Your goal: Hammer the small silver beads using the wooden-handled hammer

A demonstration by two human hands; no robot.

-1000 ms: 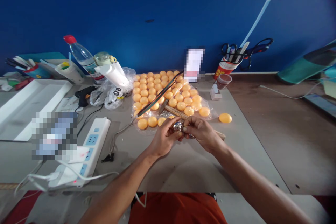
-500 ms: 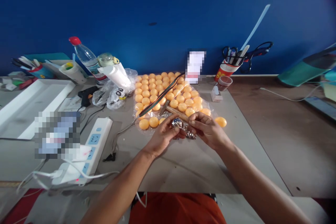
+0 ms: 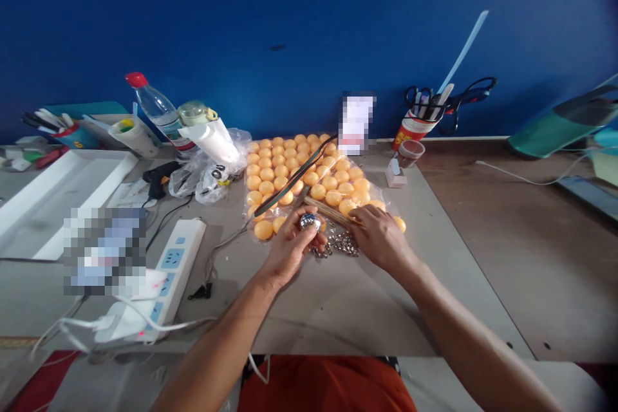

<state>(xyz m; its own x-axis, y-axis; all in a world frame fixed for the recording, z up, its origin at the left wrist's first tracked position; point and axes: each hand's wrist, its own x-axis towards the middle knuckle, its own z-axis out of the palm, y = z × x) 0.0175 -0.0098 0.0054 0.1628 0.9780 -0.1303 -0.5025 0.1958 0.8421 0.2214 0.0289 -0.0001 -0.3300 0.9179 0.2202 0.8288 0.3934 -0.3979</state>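
Head view: left hand (image 3: 290, 254) pinches a silver ball (image 3: 309, 221), its surface faceted and shiny, between thumb and fingers, held above the table (image 3: 338, 315) near the front edge of the rows of orange balls (image 3: 280, 170). Right hand (image 3: 386, 241) palm down, fingers bent over the handle of a hammer (image 3: 328, 210); fingertips partly hidden, so cannot tell whether they are closed around the wood or merely resting against it. Hammer lies slantwise, head toward the left and far side, handle running to the right hand. Small shiny metal pieces (image 3: 344, 244) lie loose in a heap on the table, between the two hands, just in front of the handle. Orange balls sit in clear plastic; a dark strap (image 3: 292, 183) crosses them diagonally. One orange ball (image 3: 400, 224) shows just beyond the right hand, partly covered by it. Left side: white power strip (image 3: 190, 238) with plugs and cables, black gun-shaped tool (image 3: 161, 177), white tray (image 3: 36, 187), red-capped bottle (image 3: 157, 108) leaning. Far right of the balls: red-and-white cup (image 3: 414, 127) with scissors and other tools, small clear tub (image 3: 411, 152) and small box (image 3: 396, 175) before it.
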